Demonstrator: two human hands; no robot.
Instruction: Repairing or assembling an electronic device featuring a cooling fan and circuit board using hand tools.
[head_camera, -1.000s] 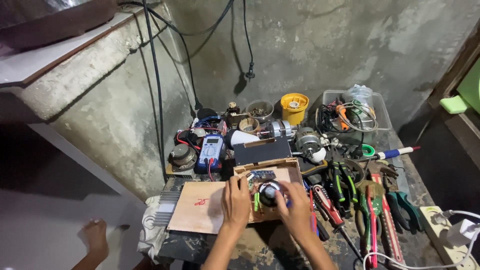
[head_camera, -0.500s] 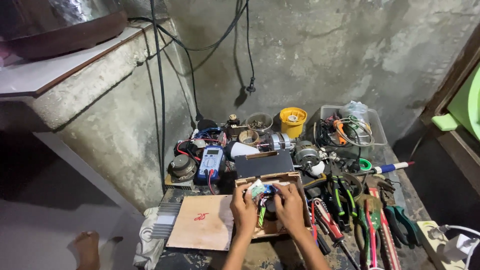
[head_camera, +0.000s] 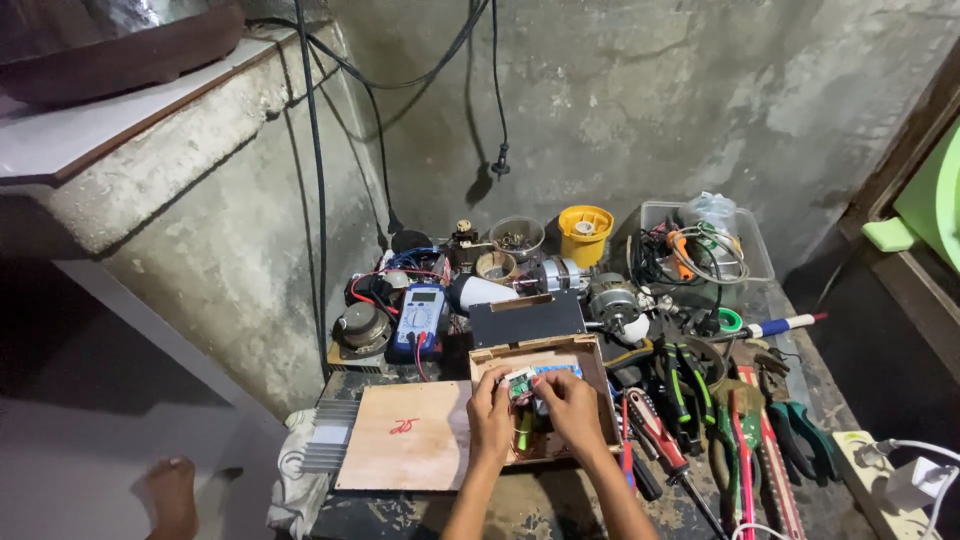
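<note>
Both my hands are raised over an open wooden box (head_camera: 590, 360) on a cluttered workbench. My left hand (head_camera: 490, 412) and my right hand (head_camera: 568, 402) pinch a small electronic module (head_camera: 522, 385) with green and white parts between their fingertips, just above the box. A green-handled tool (head_camera: 524, 430) lies inside the box under my hands. A plywood board (head_camera: 405, 448) with a red mark lies flat to the left of the box.
A blue multimeter (head_camera: 421, 318) with red leads, a speaker (head_camera: 362, 326), small motors (head_camera: 610, 297), a yellow cup (head_camera: 584, 232) and a clear tub of wires (head_camera: 705, 245) crowd the back. Pliers and screwdrivers (head_camera: 700, 400) lie right. A power strip (head_camera: 880, 470) and a bare foot (head_camera: 172, 495) are low.
The camera has moved closer and tilted. My hands have lifted the small module from inside the box and drawn together around it.
</note>
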